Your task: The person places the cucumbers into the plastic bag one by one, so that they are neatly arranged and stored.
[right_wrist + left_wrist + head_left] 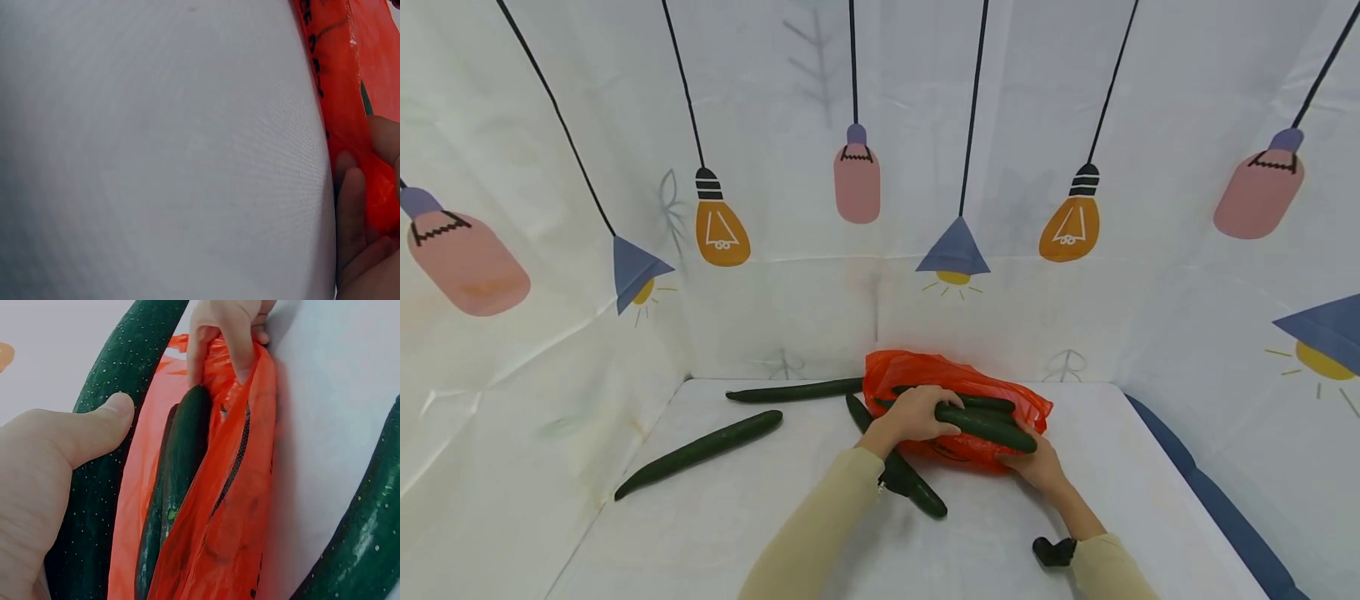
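Note:
An orange plastic bag point(955, 392) lies at the back middle of the white table point(775, 533), with dark green cucumbers partly inside it. My left hand point(917, 413) grips a long cucumber point(988, 427) at the bag's mouth. In the left wrist view my thumb lies across that cucumber point(115, 412), and more cucumbers point(181, 469) show inside the bag point(237, 506). My right hand point(1037, 465) pinches the bag's near edge, holding the mouth open. The right wrist view shows its fingers point(353, 212) against the bag point(340, 81).
Three more cucumbers lie loose on the table: one at the left point(700, 452), one at the back point(797, 390), one under my left forearm point(906, 479). Cloth walls point(550, 250) printed with lamps close in the back and both sides.

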Available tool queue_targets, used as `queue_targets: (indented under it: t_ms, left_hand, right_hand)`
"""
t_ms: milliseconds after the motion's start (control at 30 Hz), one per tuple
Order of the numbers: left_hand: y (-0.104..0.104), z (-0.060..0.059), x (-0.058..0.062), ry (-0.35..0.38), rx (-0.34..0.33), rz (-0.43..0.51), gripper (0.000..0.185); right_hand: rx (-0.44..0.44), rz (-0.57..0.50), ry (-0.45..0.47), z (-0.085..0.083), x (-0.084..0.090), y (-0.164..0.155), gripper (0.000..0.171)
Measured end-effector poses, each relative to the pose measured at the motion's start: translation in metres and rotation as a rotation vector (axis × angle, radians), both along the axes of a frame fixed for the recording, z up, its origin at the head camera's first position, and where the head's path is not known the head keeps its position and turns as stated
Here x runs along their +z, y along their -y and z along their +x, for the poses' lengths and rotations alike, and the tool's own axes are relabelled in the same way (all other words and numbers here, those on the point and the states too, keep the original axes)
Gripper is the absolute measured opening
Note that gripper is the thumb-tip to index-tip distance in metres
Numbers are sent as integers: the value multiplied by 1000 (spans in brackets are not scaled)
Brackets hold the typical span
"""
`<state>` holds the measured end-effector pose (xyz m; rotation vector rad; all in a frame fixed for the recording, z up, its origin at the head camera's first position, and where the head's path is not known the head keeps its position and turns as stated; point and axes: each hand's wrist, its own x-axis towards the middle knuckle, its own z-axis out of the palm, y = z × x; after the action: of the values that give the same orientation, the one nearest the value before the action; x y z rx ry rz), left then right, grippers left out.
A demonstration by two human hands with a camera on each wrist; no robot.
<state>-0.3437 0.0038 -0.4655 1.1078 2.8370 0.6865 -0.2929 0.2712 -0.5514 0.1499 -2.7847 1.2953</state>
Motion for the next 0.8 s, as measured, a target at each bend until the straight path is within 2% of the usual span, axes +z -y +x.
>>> queue_targets:
  t_ms: [133,267,467,567,800]
  left_hand:
    - [-8,-4,-1,-6,-8,-3,40]
    - [-17,-7,-7,-16,-19,-6,40]
    - [-28,-12,-17,19,5,15,39]
    - [-29,-14,-20,40,21,35,39]
    - [-25,-23,-26,61,49,32,38]
  right_hand:
    - [-5,-75,-4,2,-1,-1,83]
    - [-25,-126,9,2,-2,-1,81]
    - [-36,-131,27,3,0,1,69]
    - [-39,-144,43,2,0,2,70]
    - [-50,-83,67,0,-3,0,72]
